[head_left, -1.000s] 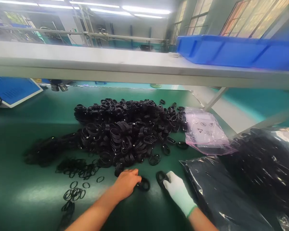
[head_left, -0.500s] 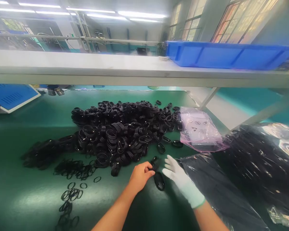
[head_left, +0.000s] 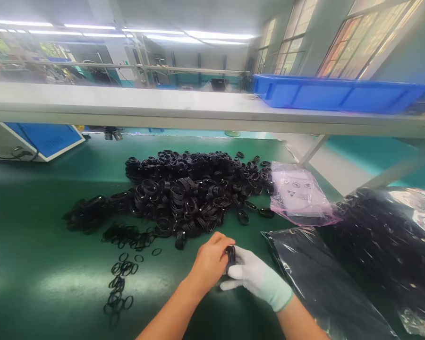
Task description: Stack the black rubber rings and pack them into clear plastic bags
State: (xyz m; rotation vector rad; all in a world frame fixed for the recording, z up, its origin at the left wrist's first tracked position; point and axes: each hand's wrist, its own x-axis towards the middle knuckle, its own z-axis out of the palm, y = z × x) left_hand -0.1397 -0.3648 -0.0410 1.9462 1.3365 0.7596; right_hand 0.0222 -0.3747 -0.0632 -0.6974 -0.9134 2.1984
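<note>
A small coiled black cable [head_left: 231,256] is held up between my two hands over the green tabletop. My bare left hand [head_left: 211,261] grips its left side, with the fingertips partly hidden behind the coil. From the right, my right hand [head_left: 257,275] in a white glove closes its thumb and fingers round the same coil. Just beyond my hands lies a large heap of coiled black cables [head_left: 187,200]. Black rubber bands [head_left: 125,236] are scattered to the left of my left hand, some in a clump and several loose.
Right of my hands lies a flat black plastic bag [head_left: 311,264]. Behind it are a clear pinkish bag [head_left: 299,193] with printed symbols and a bulky bag of black items [head_left: 382,241]. A white shelf [head_left: 145,106] crosses above, carrying a blue bin [head_left: 340,94].
The coil near my hands was down at the tabletop; now both hands hold it. My gloved right hand has moved left from open and apart to closed on it. The view has shifted slightly.
</note>
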